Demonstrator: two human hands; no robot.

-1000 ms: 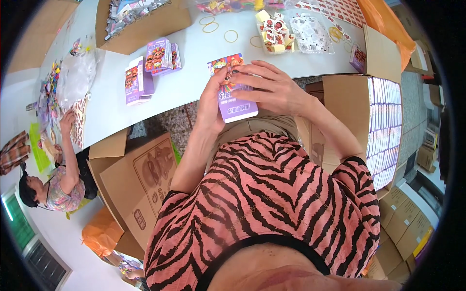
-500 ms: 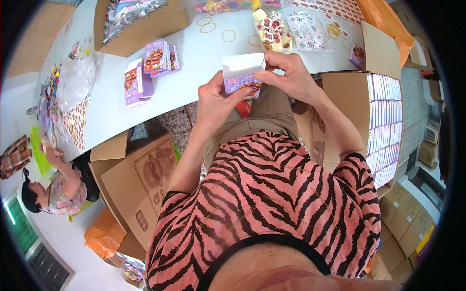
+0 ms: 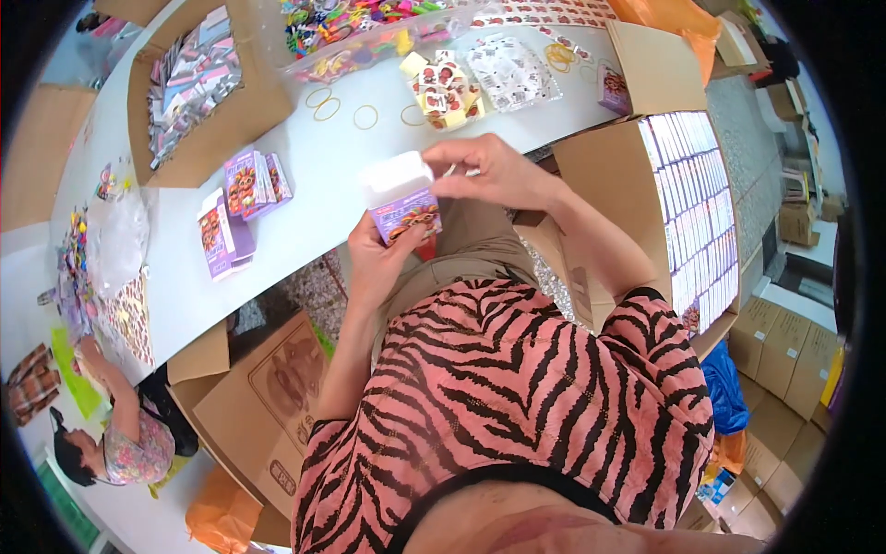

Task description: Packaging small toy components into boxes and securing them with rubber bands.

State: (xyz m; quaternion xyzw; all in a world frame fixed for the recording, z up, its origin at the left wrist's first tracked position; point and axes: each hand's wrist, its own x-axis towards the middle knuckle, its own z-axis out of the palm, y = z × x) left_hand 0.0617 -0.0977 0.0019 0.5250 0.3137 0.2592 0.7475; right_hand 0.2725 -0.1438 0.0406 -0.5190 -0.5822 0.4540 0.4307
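Note:
My left hand grips a small purple carton from below, its thumb across the printed front. The carton's white top flap stands up, tilted a little. At the carton's right edge is my right hand, thumb and forefinger apart with a gap between them; its other fingers are curled and partly hidden. To the left on the table, a stack of purple cartons lies beside another purple carton with a white flap.
A cardboard box of small packets stands at the back left. A clear tray of colourful trinkets, rubber bands, stickers and a clear bag lie behind. Packed cartons fill a box at right. Another person sits at far left.
My view has shifted, so the table's things sit further left and lower. My right hand has loosened from the carton's upper corner, its thumb and forefinger parting. My left hand still holds the carton.

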